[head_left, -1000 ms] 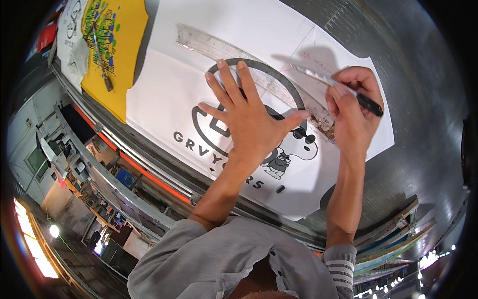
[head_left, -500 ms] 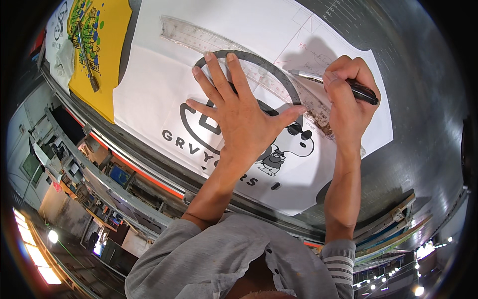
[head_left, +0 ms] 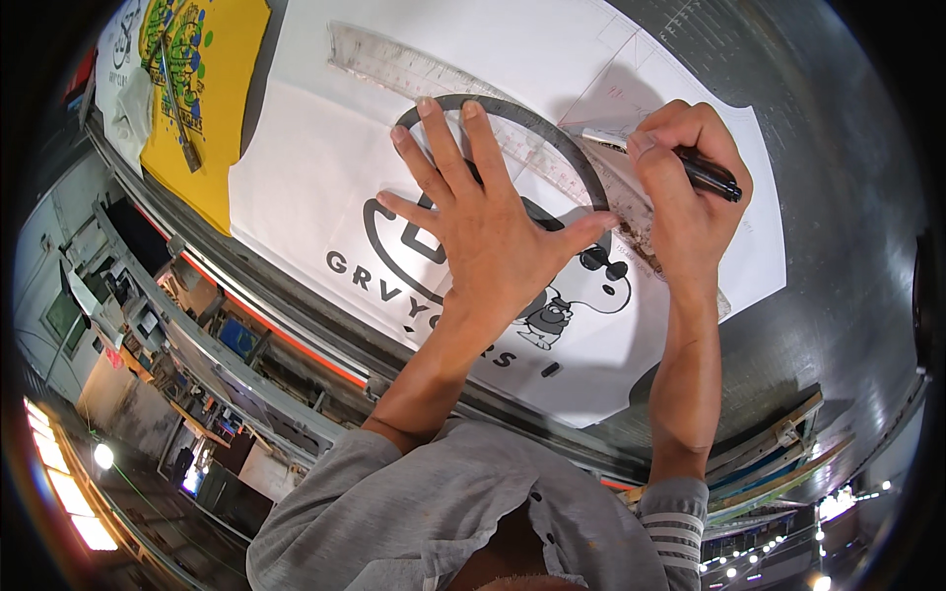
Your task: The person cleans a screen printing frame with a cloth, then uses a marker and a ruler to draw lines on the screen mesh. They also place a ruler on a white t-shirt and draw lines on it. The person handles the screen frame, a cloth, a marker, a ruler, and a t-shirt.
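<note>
My left hand [head_left: 488, 236] lies flat with fingers spread, pressing on a clear ruler [head_left: 379, 61] and on the black cartoon-and-lettering print [head_left: 603, 291] beneath. Its thumb reaches out toward the ruler's stained lower part. In my right hand [head_left: 695, 202], a pen [head_left: 711, 177] with a black barrel is gripped between thumb and fingers. The pen's pale tip points left, close to the ruler's upper edge; whether it touches the surface I cannot tell. Under everything lies a large white cut-out sheet [head_left: 286, 148] with faint drawn lines and red handwriting near the pen.
On the left lies a yellow printed piece [head_left: 202, 187] with a thin dark-ended tool [head_left: 177, 108] across it and a crumpled white scrap [head_left: 133, 106] beside it. The dark tabletop [head_left: 828, 197] extends right. Frames or boards [head_left: 769, 458] are stacked below the table's near edge.
The whole view has shifted slightly. My left hand keeps its place on the ruler. My right hand and the pen's rear end have tilted a little leftward, the tip staying near the same spot.
</note>
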The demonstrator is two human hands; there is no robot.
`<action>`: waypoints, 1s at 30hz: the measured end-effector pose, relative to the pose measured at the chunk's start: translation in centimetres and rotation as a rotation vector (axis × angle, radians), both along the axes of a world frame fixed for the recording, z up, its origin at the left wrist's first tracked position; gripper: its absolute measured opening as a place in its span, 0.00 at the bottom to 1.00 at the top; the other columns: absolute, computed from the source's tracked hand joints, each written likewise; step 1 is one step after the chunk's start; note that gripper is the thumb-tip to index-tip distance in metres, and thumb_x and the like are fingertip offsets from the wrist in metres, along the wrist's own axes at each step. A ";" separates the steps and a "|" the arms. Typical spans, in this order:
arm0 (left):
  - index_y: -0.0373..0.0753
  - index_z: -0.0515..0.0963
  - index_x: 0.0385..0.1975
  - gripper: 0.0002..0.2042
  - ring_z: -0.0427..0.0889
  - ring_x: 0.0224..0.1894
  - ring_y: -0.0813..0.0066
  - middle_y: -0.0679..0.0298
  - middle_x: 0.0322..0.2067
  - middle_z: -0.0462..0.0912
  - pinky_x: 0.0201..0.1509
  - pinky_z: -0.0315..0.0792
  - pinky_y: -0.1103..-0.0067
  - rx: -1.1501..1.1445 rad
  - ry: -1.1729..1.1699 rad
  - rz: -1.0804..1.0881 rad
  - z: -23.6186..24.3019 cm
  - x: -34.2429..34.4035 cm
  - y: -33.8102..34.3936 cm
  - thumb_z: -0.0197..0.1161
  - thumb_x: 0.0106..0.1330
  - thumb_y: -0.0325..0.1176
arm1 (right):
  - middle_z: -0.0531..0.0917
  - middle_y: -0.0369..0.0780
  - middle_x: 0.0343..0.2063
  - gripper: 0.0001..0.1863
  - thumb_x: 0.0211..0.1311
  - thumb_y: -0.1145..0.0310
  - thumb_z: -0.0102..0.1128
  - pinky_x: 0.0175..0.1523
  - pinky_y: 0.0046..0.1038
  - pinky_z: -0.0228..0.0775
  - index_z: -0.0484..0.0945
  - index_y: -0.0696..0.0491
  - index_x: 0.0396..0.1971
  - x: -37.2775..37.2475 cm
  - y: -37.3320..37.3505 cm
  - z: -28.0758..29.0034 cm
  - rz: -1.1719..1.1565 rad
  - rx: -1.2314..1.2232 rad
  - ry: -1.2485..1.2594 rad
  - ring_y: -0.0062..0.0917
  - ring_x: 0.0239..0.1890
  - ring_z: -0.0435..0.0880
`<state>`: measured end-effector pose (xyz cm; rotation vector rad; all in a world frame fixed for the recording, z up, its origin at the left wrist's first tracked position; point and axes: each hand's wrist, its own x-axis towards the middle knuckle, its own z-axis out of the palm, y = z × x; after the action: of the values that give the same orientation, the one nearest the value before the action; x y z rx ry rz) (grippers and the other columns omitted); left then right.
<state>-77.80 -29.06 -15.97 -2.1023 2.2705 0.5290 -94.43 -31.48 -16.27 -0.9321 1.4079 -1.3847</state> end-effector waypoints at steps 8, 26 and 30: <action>0.28 0.42 0.76 0.73 0.30 0.76 0.24 0.33 0.75 0.34 0.61 0.33 0.22 -0.005 0.005 0.000 -0.2 0.0 0.1 0.71 0.40 0.77 | 0.74 0.30 0.21 0.06 0.55 0.81 0.62 0.29 0.17 0.57 0.74 0.57 0.25 0.1 -0.1 0.0 0.015 0.006 0.014 0.10 0.24 0.67; 0.30 0.44 0.75 0.72 0.37 0.76 0.29 0.35 0.74 0.41 0.62 0.38 0.22 -0.120 -0.044 -0.048 -0.7 -0.2 0.4 0.72 0.40 0.77 | 0.71 0.33 0.17 0.07 0.52 0.81 0.62 0.25 0.21 0.54 0.72 0.58 0.22 -7.3 5.1 3.7 0.203 0.081 0.328 0.13 0.19 0.65; 0.29 0.45 0.75 0.71 0.37 0.76 0.29 0.35 0.74 0.42 0.62 0.38 0.22 -0.114 -0.076 -0.047 -0.7 -0.3 0.3 0.74 0.41 0.75 | 0.72 0.35 0.18 0.06 0.49 0.82 0.60 0.26 0.22 0.54 0.72 0.58 0.21 -8.0 6.5 4.1 0.188 0.102 0.394 0.15 0.20 0.66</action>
<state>-78.08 -28.73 -16.66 -2.0722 2.3546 0.3193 -102.41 -24.99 -12.16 -1.2831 1.6151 -1.0144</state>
